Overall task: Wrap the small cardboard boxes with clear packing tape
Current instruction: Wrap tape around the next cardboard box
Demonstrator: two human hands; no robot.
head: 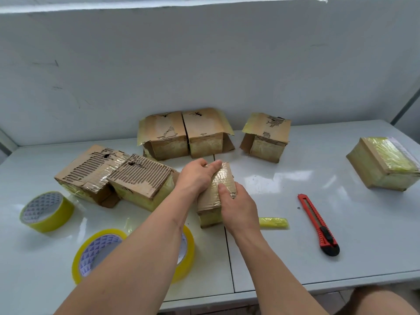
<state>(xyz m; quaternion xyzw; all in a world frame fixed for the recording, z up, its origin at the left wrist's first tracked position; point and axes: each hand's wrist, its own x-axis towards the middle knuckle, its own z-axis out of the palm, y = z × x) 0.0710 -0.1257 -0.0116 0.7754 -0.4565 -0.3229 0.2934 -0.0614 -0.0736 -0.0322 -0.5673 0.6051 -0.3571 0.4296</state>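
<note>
We hold a small taped box (216,192) upright at the middle of the white table (363,235). Our left hand (195,176) curls its grip over the box's far top edge; our right hand (236,208) clasps the near side. Around it we count six more boxes: two torn ones (113,176) at left, a joined pair (184,135) behind, one (266,137) behind right, one taped box (384,164) far right. Two tape rolls (45,211) lie at left, the nearer partly under our left forearm. One red cutter (318,223) and a yellowish tape scrap (273,223) lie right.

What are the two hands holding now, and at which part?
Both grip one small taped box: left hand at its far top end, right hand at its near right side.
</note>
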